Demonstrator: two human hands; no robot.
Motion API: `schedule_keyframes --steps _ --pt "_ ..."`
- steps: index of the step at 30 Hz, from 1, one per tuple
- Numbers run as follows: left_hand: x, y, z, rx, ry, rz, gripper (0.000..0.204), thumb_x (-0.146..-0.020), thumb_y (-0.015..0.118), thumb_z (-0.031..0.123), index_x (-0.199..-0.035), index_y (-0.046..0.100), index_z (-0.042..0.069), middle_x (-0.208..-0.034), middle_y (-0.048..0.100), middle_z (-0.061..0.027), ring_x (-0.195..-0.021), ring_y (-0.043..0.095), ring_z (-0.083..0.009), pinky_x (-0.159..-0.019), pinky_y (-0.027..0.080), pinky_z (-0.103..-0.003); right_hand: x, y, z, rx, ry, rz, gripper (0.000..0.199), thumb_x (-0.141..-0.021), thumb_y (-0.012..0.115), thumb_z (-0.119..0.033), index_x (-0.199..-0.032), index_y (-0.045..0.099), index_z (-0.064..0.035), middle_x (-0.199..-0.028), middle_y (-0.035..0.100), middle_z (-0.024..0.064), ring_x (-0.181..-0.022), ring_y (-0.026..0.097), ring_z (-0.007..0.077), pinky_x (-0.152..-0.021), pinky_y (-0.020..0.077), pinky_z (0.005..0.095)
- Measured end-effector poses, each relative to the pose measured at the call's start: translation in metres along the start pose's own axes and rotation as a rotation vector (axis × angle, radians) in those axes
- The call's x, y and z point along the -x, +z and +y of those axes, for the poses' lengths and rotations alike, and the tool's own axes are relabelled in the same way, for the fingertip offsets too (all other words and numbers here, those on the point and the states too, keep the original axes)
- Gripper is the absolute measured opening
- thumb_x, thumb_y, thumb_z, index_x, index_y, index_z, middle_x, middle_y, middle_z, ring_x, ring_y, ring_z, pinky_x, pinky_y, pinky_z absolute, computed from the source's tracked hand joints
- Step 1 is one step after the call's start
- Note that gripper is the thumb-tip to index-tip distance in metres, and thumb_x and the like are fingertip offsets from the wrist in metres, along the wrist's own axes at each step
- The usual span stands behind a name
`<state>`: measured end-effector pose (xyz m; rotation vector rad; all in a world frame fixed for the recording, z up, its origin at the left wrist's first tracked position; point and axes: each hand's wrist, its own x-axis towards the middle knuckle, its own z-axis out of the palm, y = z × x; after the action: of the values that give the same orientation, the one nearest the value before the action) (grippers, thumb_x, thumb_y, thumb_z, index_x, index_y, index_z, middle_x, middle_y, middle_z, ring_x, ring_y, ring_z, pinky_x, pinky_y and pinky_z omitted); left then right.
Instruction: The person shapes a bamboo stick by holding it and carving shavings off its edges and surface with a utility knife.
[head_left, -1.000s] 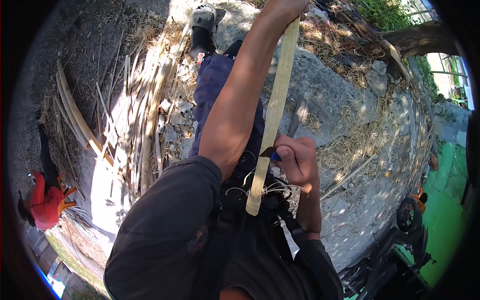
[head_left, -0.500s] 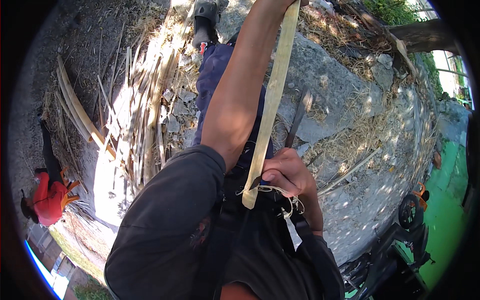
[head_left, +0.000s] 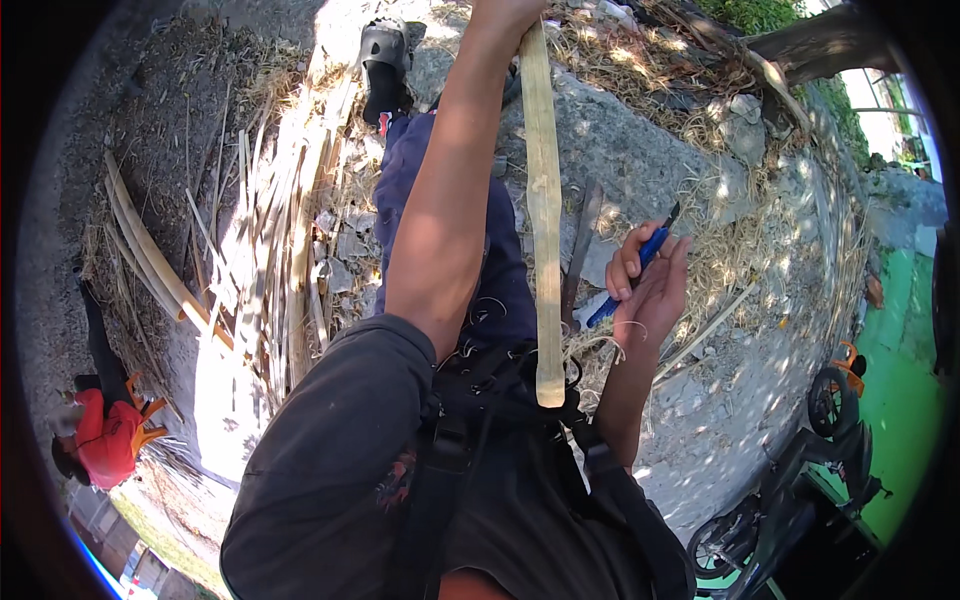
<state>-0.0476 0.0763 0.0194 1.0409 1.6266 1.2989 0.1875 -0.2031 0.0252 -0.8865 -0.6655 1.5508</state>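
The near end of a pale wooden strip point(head_left: 543, 200) sits in front of the person's dark shirt point(head_left: 490, 520), and the strip runs straight away from the body. Whether that end rests on anything, I cannot tell. Thin curled shavings point(head_left: 592, 346) hang just to the right of this end, close to the right wrist. Farther out, also right of the strip and apart from it, the right hand point(head_left: 650, 280) is turned partly palm up, its fingers curled around a blue-handled knife point(head_left: 654, 243) — the dark blade points away from the body and touches nothing. Between strip and knife, a long dark bar point(head_left: 582, 245) lies on the ground. Left of the strip is a leg in dark blue trousers point(head_left: 405, 190). At the strip's far end, the left hand point(head_left: 508, 12) is closed on the wood; the picture's edge cuts it off, so I cannot tell how each finger lies. A grey shoe point(head_left: 385, 48) is left of that end, and a rough slab of rock point(head_left: 640, 150) is to the right. Well left of the strip lies a heap of long, pale slats point(head_left: 275, 250) — beyond it, a person in red point(head_left: 108, 440). Far to the right stand a dark motorcycle point(head_left: 800, 480) and a green wall point(head_left: 890, 400).
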Motion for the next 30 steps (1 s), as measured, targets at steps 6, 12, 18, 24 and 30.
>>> schedule_keyframes --steps 6,12,18,24,30 --pt "0.019 0.004 0.016 -0.068 0.073 0.135 0.045 -0.106 0.052 0.037 -0.116 0.059 -0.007 -0.082 0.066 -0.0178 -0.069 0.065 -0.0317 -0.063 0.050 -0.046 0.002 -0.044 -0.027 0.440 -0.108 0.017 0.030 -0.103 0.059 -0.025 -0.117 0.066 0.0004 -0.093 0.063 0.0062 -0.062 0.051 0.0044 -0.054 0.0372 0.0213" --pt "0.029 0.020 0.019 0.031 0.111 0.118 0.041 -0.107 0.051 0.034 -0.117 0.057 -0.005 -0.080 0.065 -0.0146 -0.068 0.064 -0.0253 -0.062 0.048 -0.041 0.003 -0.009 -0.021 0.688 0.089 -0.151 0.035 -0.089 0.081 -0.016 -0.120 0.071 -0.0023 -0.093 0.071 0.0007 -0.073 0.057 0.0036 -0.066 0.0457 0.0217" --pt "0.031 0.015 0.033 0.280 0.111 -0.101 0.045 -0.110 0.043 0.040 -0.122 0.052 -0.003 -0.095 0.068 -0.0129 -0.072 0.067 -0.0230 -0.067 0.058 -0.035 0.001 -0.008 -0.010 0.694 0.174 -0.198 0.035 -0.089 0.083 -0.015 -0.118 0.071 0.0013 -0.094 0.074 0.0036 -0.086 0.067 0.0077 -0.078 0.0544 0.0267" --pt "0.063 0.027 0.032 0.495 -0.056 -0.351 0.080 -0.105 0.051 0.054 -0.146 0.036 -0.013 -0.132 0.061 -0.0298 -0.118 0.068 -0.0348 -0.096 0.060 -0.040 -0.004 -0.019 0.001 0.434 0.042 -0.051 0.036 -0.091 0.080 -0.010 -0.121 0.070 0.0057 -0.099 0.076 0.0072 -0.091 0.070 0.0109 -0.084 0.0571 0.0288" --pt "0.140 0.039 0.023 0.406 -0.190 -0.833 0.056 -0.106 0.057 0.040 -0.143 0.051 -0.002 -0.131 0.067 -0.0180 -0.117 0.068 -0.0271 -0.096 0.058 -0.037 -0.026 -0.029 0.007 0.442 -0.189 0.088 0.037 -0.090 0.081 -0.011 -0.121 0.071 0.0053 -0.094 0.076 0.0053 -0.085 0.068 0.0086 -0.081 0.0559 0.0266"
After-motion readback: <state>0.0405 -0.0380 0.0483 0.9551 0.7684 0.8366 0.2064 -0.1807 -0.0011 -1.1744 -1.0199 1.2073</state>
